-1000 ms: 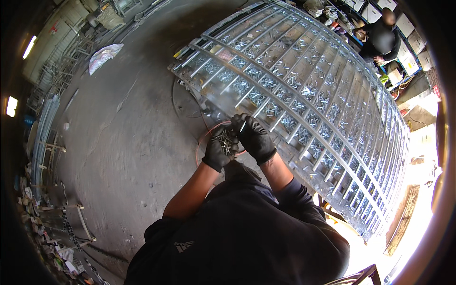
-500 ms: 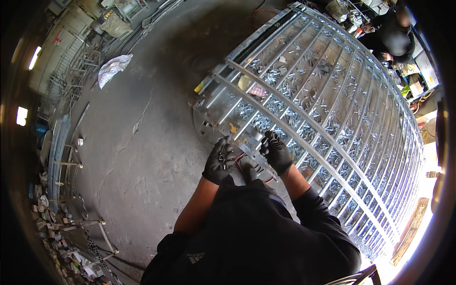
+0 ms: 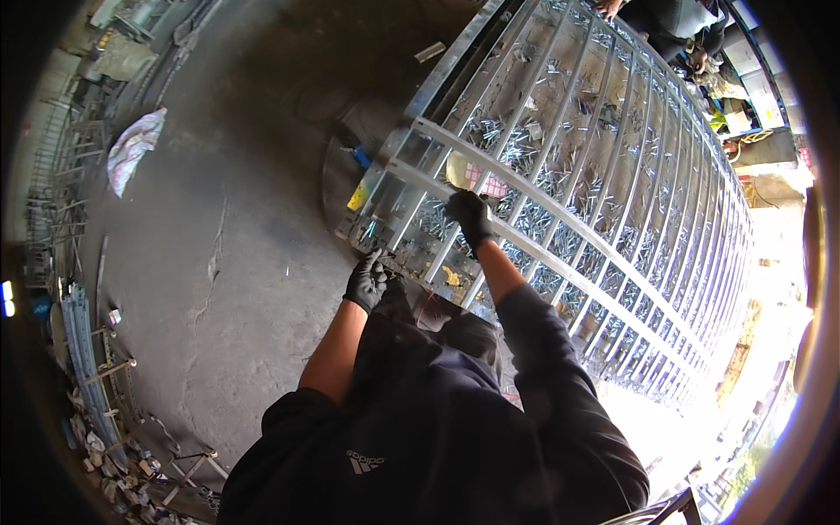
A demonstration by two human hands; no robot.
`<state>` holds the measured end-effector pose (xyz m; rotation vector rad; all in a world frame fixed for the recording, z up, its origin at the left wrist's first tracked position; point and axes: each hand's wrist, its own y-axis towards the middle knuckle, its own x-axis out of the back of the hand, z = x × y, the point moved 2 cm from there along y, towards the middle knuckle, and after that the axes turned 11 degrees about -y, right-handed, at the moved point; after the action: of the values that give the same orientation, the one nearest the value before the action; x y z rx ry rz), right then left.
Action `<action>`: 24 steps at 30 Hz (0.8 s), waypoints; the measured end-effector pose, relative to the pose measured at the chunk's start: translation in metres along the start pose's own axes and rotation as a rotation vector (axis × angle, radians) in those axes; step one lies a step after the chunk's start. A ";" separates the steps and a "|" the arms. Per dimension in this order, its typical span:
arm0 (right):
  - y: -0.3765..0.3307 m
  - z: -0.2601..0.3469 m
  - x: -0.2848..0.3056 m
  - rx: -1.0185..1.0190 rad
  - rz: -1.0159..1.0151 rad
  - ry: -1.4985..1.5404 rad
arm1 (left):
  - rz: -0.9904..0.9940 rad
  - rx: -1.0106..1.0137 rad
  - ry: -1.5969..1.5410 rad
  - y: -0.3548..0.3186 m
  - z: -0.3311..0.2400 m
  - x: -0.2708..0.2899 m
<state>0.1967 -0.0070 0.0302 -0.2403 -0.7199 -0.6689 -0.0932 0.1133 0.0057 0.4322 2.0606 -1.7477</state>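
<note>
Now that the wearer's view has swung nearer the corner of the worktop, the large silver metal grid of parallel bars [image 3: 560, 212] fills the right half of the view, its left end closer to the body than half a second ago. Along the near side of the grid runs a long, flat silver metal bar [image 3: 542, 256]. The right hand in a black glove [image 3: 471, 219], earlier apart from the grid with a pale metal piece at its fingertips, is now extended over the left part of this bar. Its fingers are bunched; whether they grasp the bar or a small piece cannot be told. The left hand in a black glove [image 3: 366, 282], earlier turned up with small pieces in it, is now at the worktop's near edge, fingers curled, contents not verifiable. Beyond the right hand, under the bars, lies a pink-and-white checked piece [image 3: 493, 183]. Slender silver metal fasteners [image 3: 488, 133] are scattered beneath the grid, densest around its middle. In this inspector's judgement, the change marks a shift of the work from handling loose pieces before the body to the bar itself.
</note>
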 end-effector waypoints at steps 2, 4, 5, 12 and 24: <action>0.037 -0.008 -0.032 0.253 -0.059 -0.690 | -0.037 0.040 0.056 0.016 -0.014 0.001; 0.060 -0.018 -0.052 0.177 -0.133 -0.567 | -0.084 0.067 0.084 0.026 -0.021 0.005; 0.066 -0.024 -0.059 0.130 -0.112 -0.553 | -0.056 0.097 0.084 0.030 -0.022 0.006; 0.085 -0.036 -0.066 0.016 -0.055 -0.549 | -0.050 0.227 0.133 0.051 -0.017 0.005; 0.078 0.034 -0.033 0.010 0.131 -0.509 | -0.003 0.330 -0.025 0.070 -0.008 0.011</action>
<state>0.2103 0.0827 0.0346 -0.4530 -1.1827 -0.4802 -0.0705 0.1325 -0.0588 0.4999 1.7579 -2.0906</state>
